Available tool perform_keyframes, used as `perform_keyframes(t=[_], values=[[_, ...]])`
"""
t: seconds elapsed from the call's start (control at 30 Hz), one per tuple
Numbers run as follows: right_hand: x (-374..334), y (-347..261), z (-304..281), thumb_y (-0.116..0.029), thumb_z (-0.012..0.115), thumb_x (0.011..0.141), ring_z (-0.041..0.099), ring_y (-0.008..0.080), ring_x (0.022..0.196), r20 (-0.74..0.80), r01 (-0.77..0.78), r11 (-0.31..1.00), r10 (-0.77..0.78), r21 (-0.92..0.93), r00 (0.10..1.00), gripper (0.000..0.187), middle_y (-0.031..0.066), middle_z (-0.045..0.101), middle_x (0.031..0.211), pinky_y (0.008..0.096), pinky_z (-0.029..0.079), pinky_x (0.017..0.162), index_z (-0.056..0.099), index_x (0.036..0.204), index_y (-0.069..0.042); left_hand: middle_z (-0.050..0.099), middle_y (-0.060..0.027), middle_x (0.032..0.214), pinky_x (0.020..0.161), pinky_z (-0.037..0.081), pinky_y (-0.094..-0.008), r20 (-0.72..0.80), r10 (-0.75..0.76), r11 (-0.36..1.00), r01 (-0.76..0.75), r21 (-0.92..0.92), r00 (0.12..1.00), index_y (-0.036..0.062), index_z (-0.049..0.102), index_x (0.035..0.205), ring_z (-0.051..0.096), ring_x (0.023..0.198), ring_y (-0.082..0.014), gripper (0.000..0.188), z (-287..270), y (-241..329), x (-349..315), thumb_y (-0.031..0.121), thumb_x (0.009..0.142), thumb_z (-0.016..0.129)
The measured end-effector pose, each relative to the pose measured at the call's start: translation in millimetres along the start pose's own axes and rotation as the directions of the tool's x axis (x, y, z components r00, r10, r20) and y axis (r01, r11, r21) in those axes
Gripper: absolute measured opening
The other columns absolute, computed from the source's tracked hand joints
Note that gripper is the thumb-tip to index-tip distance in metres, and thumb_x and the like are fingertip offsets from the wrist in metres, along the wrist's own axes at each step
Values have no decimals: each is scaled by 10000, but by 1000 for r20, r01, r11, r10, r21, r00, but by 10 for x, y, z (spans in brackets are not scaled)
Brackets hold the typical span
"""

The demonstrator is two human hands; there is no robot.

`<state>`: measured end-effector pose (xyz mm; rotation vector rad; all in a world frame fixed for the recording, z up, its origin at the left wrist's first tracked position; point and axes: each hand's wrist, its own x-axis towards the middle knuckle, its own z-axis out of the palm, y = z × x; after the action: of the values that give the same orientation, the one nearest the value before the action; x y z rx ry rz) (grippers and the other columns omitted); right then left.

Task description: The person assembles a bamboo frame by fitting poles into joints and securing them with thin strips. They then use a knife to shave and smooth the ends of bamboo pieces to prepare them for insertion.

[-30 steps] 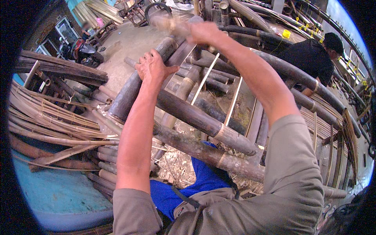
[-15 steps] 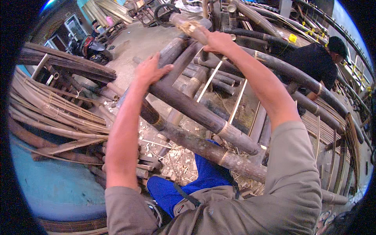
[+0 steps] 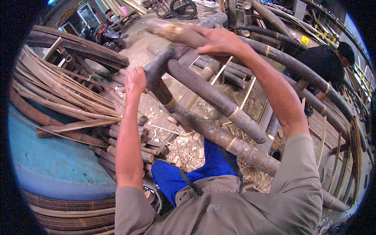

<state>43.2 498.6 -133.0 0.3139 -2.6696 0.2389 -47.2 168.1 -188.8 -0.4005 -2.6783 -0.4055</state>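
Note:
My right hand (image 3: 221,41) is wrapped around a thick wooden club (image 3: 176,33), raised above the far corner of a bamboo frame. The club's middle is pale and splintered, and its far end is smeared by motion. My left hand (image 3: 135,80) is closed in a fist beside the left end of the frame's dark pole (image 3: 158,66); whatever its fingers hold is hidden. Joined to that pole, a dark bamboo rail (image 3: 211,94) slopes toward the near right. Another mottled rail (image 3: 207,131) runs below it, over my blue-trousered leg.
Bundled bamboo strips (image 3: 66,90) and cut bamboo lengths (image 3: 147,156) lie at left. Pale shavings (image 3: 184,150) litter the floor. Long curved poles (image 3: 293,64) stretch along the right, where a person in black (image 3: 313,62) bends down. A motorcycle (image 3: 107,37) stands far left.
My left hand has gone from open on the frame's corner to a fist near the pole's end. The club has swung left and tilted flatter. The view has shifted slightly.

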Motion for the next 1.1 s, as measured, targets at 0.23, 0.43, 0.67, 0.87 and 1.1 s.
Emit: perform_keyframes(t=[0.23,0.43,0.67,0.87,1.1], values=[[159,-829,-87,-467,680,779,705,409,841,-205,26,996,-9,82,979,867,238,716,928,519,556,762,353,1555,-263,672,-330,1026,873,520,-549,30,98,993,-100,70,995,-52,687,973,670,986,-469,374,17,39,23,205,965,415],[104,-836,-212,-412,686,769,710,404,822,88,136,988,-130,-70,988,856,218,721,896,525,563,683,353,1548,-290,656,-342,1059,934,473,-558,6,-70,996,71,-52,998,-64,698,1016,630,1035,-514,493,211,-130,201,329,980,402],[-76,-519,-17,-529,689,760,700,430,918,158,24,999,-29,37,987,901,244,719,998,537,560,820,334,1559,-312,644,-350,1076,942,443,-587,-46,71,997,-72,-29,996,-65,690,996,598,1041,-540,538,230,-243,158,365,993,366],[221,497,-372,-517,702,733,686,391,1046,-181,-213,976,218,44,959,940,217,705,1145,530,548,879,347,1556,-235,639,-339,1114,964,422,-593,-5,-12,999,12,-32,1000,-27,679,1054,581,1083,-536,544,74,49,37,396,991,344],[396,1020,73,-455,714,747,709,359,1004,-193,-322,940,298,-112,935,879,143,732,1114,510,575,842,346,1540,-356,631,-285,1229,995,423,-569,120,-54,994,42,99,991,40,575,1290,566,1171,-493,565,-83,164,21,443,1018,288]])
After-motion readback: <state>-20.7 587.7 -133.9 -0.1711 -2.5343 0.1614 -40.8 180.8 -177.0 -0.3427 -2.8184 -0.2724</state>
